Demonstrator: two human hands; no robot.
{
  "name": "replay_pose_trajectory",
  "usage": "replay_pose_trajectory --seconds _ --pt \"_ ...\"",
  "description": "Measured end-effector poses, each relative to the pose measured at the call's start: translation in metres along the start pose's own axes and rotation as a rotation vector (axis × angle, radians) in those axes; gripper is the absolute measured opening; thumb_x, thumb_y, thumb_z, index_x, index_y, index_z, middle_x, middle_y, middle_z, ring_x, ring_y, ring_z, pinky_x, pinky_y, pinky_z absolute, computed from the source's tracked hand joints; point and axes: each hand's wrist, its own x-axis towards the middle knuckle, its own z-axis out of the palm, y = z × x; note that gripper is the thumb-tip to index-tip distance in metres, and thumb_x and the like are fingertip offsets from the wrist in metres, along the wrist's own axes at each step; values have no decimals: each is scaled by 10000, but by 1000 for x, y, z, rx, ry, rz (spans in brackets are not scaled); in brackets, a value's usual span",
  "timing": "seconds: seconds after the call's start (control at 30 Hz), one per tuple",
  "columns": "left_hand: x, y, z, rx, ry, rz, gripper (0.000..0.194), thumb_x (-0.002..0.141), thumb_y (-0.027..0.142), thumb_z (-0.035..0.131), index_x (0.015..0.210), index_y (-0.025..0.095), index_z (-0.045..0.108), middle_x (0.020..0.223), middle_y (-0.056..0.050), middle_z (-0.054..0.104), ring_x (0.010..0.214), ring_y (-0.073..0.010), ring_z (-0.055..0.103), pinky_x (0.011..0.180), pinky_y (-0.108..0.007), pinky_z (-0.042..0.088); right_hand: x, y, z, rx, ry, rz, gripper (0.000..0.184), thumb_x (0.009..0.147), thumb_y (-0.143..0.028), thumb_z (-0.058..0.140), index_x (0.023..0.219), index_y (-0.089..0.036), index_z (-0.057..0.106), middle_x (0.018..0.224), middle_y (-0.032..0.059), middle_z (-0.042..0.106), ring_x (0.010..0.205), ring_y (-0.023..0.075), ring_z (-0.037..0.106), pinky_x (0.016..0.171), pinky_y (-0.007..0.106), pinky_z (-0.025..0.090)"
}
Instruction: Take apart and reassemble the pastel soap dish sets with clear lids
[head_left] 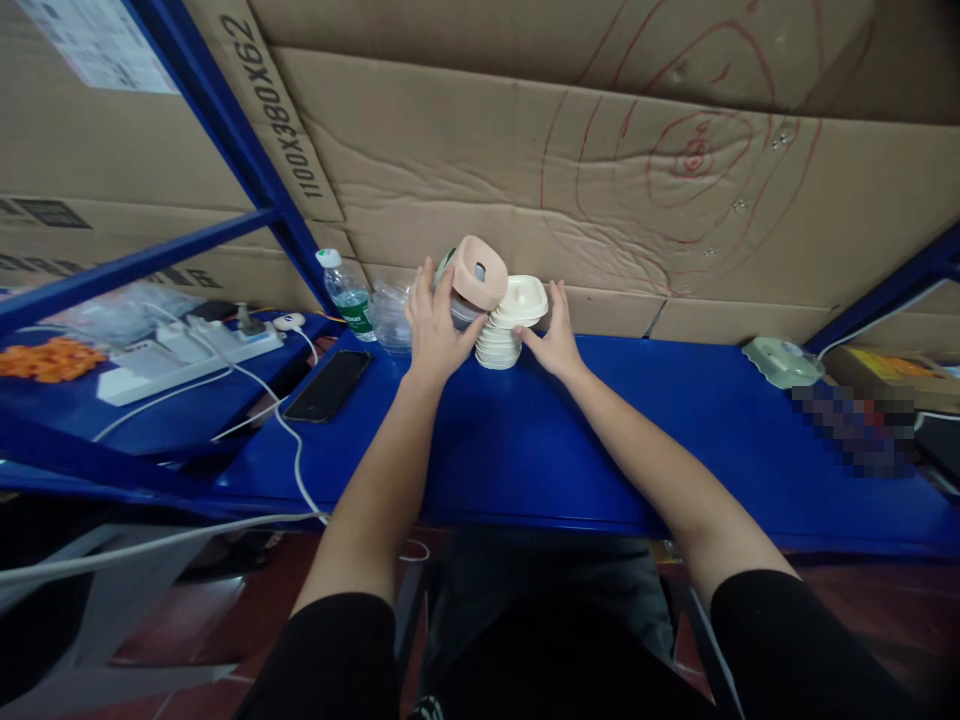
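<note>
My left hand [439, 335] grips a pinkish-beige, rounded-square plastic piece [480, 268] with a hole in its face, tilted above the blue shelf. Some clear plastic and a greenish edge show behind this piece, partly hidden by my fingers. Just right of it stands a stack of cream rounded-square pieces [498, 346]. The topmost cream piece [523, 298] leans to the right on the stack. My right hand [555, 340] has its thumb at the front of that top piece and its fingers along the right side, closed around it.
A water bottle [351, 298], clear plastic packaging [391, 318] and a black phone [328, 385] lie left of my hands. White cables [296, 450] cross the left edge near a power strip [191, 358]. A pale green piece [784, 362] sits far right. Cardboard [465, 130] walls the back.
</note>
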Motion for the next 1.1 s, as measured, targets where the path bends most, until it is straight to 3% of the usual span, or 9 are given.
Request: replay_pose_trajectory --seconds 0.17,0.3,0.4,0.53,0.63,0.73,0.83,0.93,1.1 --pt "-3 7 -2 4 33 -26 961 903 774 601 1644 200 388 1729 -234 326 1619 -437 264 1281 -650 227 -10 6 -20 -31 9 -21 1189 786 -898 647 1680 -259 193 1797 211 156 1678 376 136 1325 689 145" --pt "-9 16 -2 51 126 -19 823 949 705 576 1590 203 453 1651 -222 449 1572 -411 361 1264 -638 277 -29 14 -57 -131 27 -81 1102 833 -863 628 1671 -264 235 1774 197 243 1664 375 195 1326 685 168" --pt "-14 25 1 40 155 31 632 995 616 534 1460 189 573 1489 -207 610 1433 -375 531 1209 -600 372 -47 30 -113 -274 77 -97 1015 869 -779 644 1650 -240 286 1743 204 316 1648 391 237 1308 708 191" --pt "-21 39 6 -18 43 159 396 1027 503 489 1179 217 715 1179 -142 766 1153 -310 698 1068 -526 498 -70 72 -218 -615 138 -30 950 870 -679 669 1597 -139 384 1669 283 406 1622 427 278 1271 723 236" --pt "-26 48 12 -60 -94 229 345 1032 469 490 1030 244 752 1003 -102 795 995 -279 733 962 -475 545 -83 109 -291 -833 309 206 916 870 -627 696 1571 -86 461 1631 348 424 1619 460 239 1216 718 284" --pt "-31 56 20 -96 -192 273 344 1035 434 504 974 237 778 907 -91 799 896 -259 742 880 -427 564 -92 134 -334 -920 425 525 839 821 -536 808 1494 -82 596 1601 406 429 1597 502 245 1195 704 237" --pt "-39 63 28 -107 -309 311 346 1033 423 527 1007 216 803 901 -88 814 859 -251 756 825 -396 574 -101 141 -347 -981 318 701 899 805 -512 846 1537 -80 555 1660 408 335 1620 511 158 1204 730 142" --pt "-45 68 34 -110 -464 342 345 1033 424 551 1071 199 809 949 -83 828 921 -249 773 836 -375 580 -107 132 -341 -1063 154 757 878 935 -573 692 1602 -62 436 1693 392 285 1631 488 125 1201 744 127" --pt "-49 70 41 -114 -685 333 316 1020 409 608 1181 201 783 1051 -61 829 993 -233 769 876 -353 576 -101 92 -320 -1160 -16 812 743 980 -620 593 1490 -80 561 1594 329 487 1503 459 384 1190 688 186"
